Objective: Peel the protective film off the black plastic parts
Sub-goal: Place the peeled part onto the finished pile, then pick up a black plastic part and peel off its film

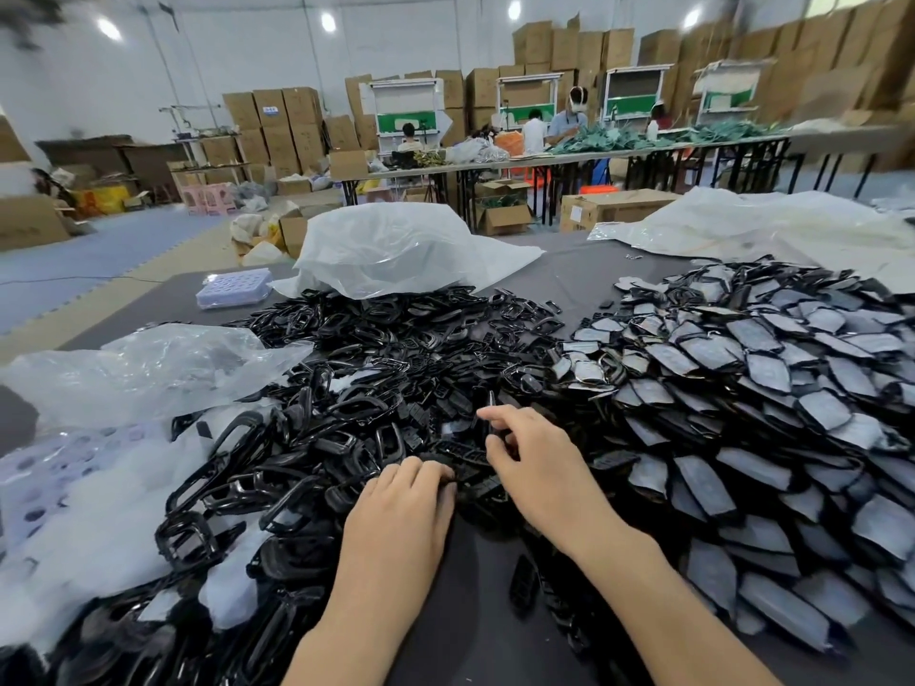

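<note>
Two heaps (pieces uncountable): bare black parts mid-table, filmed parts toward the right edge. I see the right hand pinching one black part; the left hand has its fingers curled on the heap, grip unclear.

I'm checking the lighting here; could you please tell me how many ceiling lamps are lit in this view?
4: one lamp far left, one left of centre, one right of centre, one right. More may lie outside the view.

Cardboard boxes stacked against white walls, long tables, blue floor, ceiling lights
</note>
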Demonstrator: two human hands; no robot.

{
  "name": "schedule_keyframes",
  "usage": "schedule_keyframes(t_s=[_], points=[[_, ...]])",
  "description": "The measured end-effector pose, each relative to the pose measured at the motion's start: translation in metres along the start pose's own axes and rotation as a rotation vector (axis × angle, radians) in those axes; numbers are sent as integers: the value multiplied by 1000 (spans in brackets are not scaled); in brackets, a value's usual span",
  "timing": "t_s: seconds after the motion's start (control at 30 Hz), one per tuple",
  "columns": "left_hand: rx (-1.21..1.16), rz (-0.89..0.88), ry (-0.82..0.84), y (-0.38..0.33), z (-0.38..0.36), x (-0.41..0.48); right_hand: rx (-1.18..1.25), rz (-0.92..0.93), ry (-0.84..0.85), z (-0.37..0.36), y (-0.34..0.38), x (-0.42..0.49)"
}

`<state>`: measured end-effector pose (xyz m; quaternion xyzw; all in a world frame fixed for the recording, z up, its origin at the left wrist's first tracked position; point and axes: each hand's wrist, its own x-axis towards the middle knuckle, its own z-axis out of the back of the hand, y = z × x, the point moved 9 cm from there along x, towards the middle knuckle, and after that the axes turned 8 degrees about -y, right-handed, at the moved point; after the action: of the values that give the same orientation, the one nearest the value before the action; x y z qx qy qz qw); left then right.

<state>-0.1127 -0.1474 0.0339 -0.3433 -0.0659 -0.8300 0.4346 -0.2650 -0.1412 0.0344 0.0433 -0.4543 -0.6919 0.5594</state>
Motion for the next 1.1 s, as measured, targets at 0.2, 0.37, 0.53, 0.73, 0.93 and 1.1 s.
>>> schedule_keyframes(t_s=[0.2, 0.37, 0.53, 0.73, 0.93, 1.1], points=[[-298, 236, -101, 21, 19, -3, -269, 121, 40, -27, 22, 27], [-414, 302, -112, 27, 20, -3, -567, 7, 71, -28, 4, 43], [-427, 315, -111, 27, 19, -2, -518, 29, 97, -27, 4, 36], [-422, 305, -113, 26, 20, -3, -146, -161, 16, -8, -12, 28], [-412, 288, -87, 25, 16, -4, -244, -63, -184, 27, -4, 39], [-403, 283, -86, 25, 15, -5, -274, -17, -144, 24, -2, 43]])
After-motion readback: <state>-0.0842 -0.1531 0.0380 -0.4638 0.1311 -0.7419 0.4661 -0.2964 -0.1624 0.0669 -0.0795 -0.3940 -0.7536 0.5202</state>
